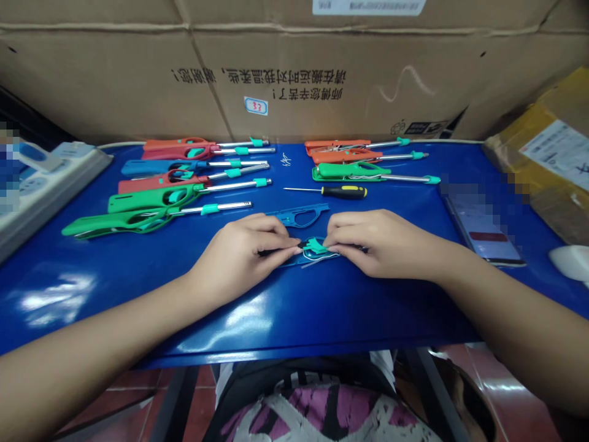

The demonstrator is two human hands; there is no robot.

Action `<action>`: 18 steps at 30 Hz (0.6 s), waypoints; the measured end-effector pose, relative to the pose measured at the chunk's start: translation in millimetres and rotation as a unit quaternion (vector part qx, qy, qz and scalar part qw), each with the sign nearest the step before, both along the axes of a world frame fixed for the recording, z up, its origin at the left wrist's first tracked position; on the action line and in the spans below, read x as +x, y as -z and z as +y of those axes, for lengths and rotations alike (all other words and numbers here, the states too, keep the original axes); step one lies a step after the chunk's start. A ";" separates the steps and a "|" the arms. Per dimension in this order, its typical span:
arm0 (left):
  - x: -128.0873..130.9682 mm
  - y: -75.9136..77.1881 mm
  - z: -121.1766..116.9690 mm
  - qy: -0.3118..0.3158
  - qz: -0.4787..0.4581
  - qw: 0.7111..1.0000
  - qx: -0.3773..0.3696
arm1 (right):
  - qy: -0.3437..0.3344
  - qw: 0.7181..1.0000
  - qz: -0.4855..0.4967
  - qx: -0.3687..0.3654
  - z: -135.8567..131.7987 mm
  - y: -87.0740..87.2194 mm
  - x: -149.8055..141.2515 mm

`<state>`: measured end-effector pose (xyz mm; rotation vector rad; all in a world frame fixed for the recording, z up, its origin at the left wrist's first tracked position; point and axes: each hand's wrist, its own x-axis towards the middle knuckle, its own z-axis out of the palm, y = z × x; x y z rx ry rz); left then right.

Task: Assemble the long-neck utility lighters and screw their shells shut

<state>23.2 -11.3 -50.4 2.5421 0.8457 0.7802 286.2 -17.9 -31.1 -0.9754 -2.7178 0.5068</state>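
Over the blue tabletop, my left hand (248, 248) pinches a small black part (302, 244) between thumb and fingertips. The teal trigger (315, 246) adjoins that part, and my right hand (370, 244) is closed on its other side with thumb and index finger. Beneath both sets of fingertips lies a blue lighter half-shell (291, 260), mostly covered by my hands, with thin pale wires around the trigger. Just beyond them is another blue half-shell (307, 215) with a looped trigger guard. A black and yellow screwdriver (345, 192) lies farther back.
Several red, blue and green lighters (151, 199) lie in a row at left. Orange lighters (345, 155) and a green lighter (350, 172) sit at back right. A power strip (59, 178), a phone (483, 224) and a large cardboard box (138, 80) border the area.
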 end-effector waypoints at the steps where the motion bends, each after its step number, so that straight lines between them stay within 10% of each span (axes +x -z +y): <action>1: 0.0 0.1 0.2 0.001 0.004 1.000 0.000 | -0.004 1.000 -0.005 0.000 -0.1 -0.8 0.2; 18: 0.7 3.9 -3.0 0.003 0.041 0.998 0.045 | -0.030 0.995 -0.071 0.063 -4.5 -4.4 -1.8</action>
